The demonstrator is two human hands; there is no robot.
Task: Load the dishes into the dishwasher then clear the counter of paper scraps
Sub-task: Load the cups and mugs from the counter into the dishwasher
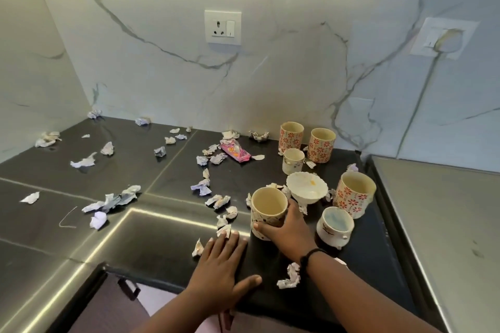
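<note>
Right hand wraps the cream cup low on its wall, rim above the grip; rigid, breakable, probably slick; left hand spread flat on counter.

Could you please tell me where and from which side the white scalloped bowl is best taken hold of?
Probably by its flared rim, from above: the white scalloped bowl stands upright on a narrow foot, with mugs close around it. The right hand already grips the cream mug beside it.

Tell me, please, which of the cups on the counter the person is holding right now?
The plain cream cup nearest the counter's front edge, left of the white bowl. The right hand grips its side; the other cups, including three with red flowers, stand untouched.
</note>
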